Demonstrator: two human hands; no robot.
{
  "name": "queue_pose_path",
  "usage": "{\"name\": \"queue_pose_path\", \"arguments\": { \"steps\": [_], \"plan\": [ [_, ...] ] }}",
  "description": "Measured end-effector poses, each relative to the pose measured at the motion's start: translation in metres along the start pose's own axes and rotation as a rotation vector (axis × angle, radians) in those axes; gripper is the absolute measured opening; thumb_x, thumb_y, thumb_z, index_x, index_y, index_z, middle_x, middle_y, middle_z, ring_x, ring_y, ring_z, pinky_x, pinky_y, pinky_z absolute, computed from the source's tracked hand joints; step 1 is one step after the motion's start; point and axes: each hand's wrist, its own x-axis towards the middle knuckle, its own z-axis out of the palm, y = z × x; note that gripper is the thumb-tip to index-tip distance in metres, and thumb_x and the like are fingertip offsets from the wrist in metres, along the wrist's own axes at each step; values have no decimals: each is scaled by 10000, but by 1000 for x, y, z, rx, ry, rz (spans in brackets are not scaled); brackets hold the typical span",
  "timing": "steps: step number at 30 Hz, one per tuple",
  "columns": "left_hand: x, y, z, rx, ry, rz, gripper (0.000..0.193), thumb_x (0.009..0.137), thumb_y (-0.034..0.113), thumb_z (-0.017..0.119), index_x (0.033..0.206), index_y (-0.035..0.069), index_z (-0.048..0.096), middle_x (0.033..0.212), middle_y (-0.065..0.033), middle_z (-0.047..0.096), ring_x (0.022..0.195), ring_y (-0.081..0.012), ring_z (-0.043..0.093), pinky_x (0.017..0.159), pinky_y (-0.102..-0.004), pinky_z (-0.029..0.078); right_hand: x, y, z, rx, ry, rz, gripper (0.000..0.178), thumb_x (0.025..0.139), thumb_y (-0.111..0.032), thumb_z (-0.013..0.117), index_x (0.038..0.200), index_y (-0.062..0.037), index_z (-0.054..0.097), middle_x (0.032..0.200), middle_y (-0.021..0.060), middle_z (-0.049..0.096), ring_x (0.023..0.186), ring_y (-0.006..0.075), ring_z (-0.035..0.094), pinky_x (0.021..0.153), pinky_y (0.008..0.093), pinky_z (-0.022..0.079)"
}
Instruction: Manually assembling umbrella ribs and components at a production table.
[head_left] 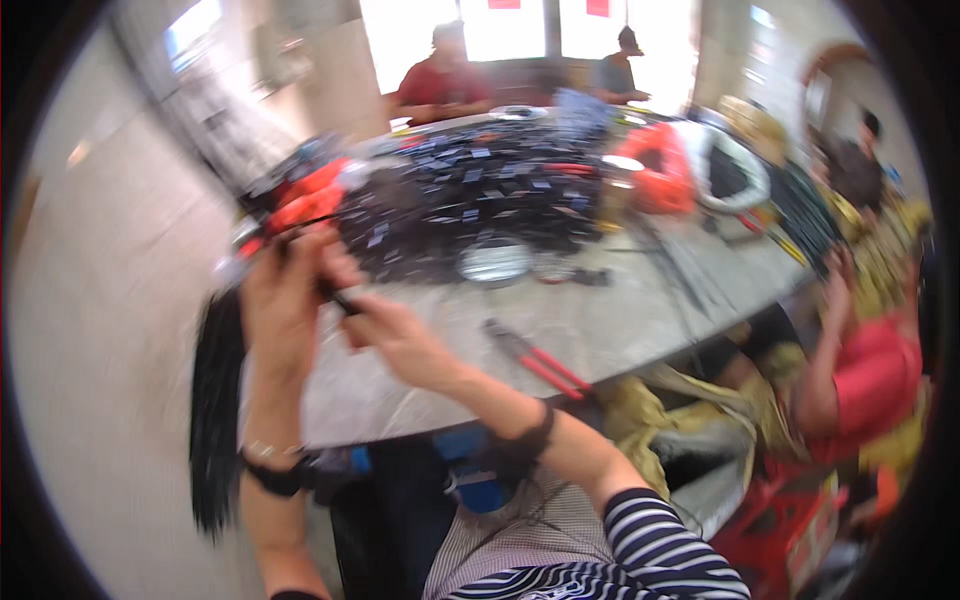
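While I watch from afar, the right hand (pixel 405 342) pinches a slim dark piece (pixel 338 297) near the left edge of the table (pixel 390 410), and the left hand (pixel 285 290) seems curled round its other end, though blur leaves me unsure. I'd judge that this grip wants light fingertips, a steady left wrist and the piece held straight between both hands. Its far tip is lost behind the fingers; I can't tell whether the black strands (pixel 218 410) hanging at the left join it, and blur smears the pile of black parts (pixel 480 190) beyond
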Motion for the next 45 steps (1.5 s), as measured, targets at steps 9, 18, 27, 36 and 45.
{"name": "queue_pose_path", "arguments": {
  "steps": [9,18,27,36,45],
  "plan": [
    [-35,-108,-20,86,40,-277,303,983,309,513,842,41,501,733,-32,494,706,-137,526,686,-287,449,-43,107,-32,-157,-63,202,216,976,-208,451,933,-11,526,765,65,571,743,182,545,717,335,452],
    [-27,-72,25,-105,60,-211,280,973,340,524,860,91,465,638,38,354,572,-67,426,492,-223,413,-58,26,-18,-4,90,6,226,996,-275,433,956,-57,475,635,4,419,527,106,411,460,278,342],
    [-54,-81,-13,-190,252,-473,318,953,381,549,969,66,515,658,31,389,581,-73,428,495,-231,414,-83,1,2,477,54,503,222,979,-320,481,1056,-114,509,640,-61,392,450,14,288,365,190,206],
    [-81,-57,-22,-169,214,-363,289,985,352,492,968,63,507,682,-7,471,635,-116,507,599,-262,470,-96,4,17,575,-120,486,258,971,-266,488,1073,-35,540,648,-45,398,460,34,317,376,203,243],
    [-89,-49,-12,-51,190,-319,345,1000,343,452,1049,11,530,793,-132,657,666,-174,628,638,-278,499,-95,-3,24,332,26,315,259,959,-286,462,918,-48,557,659,-14,458,475,64,363,397,220,272]
  ]
}}
